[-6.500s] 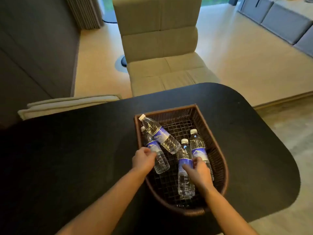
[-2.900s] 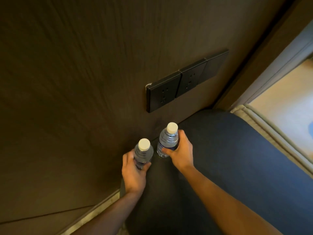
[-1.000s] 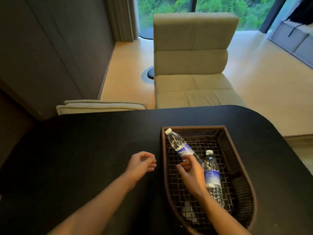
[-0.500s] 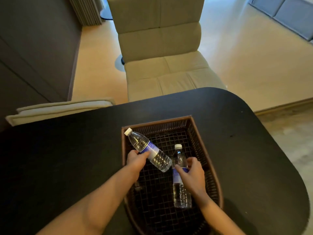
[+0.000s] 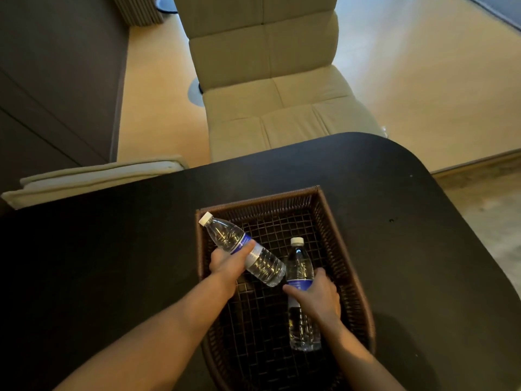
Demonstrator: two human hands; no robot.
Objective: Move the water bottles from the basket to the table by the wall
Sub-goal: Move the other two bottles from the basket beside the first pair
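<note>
Now down to two bottles in the basket, against four a few seconds back, so likely the last pair before the carry to the wall-side worktop. Left hand clamped around the tilted bottle, cap poking over the left rim; right hand curled over the flat bottle, fingers wrapping it, not yet lifted. Low rim to clear, then bare dark worktop to the left, chair beyond the far edge.

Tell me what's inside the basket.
Two water bottles lie in the basket: the left bottle in the left hand, the right bottle under the right hand. The arms cover part of the floor.
</note>
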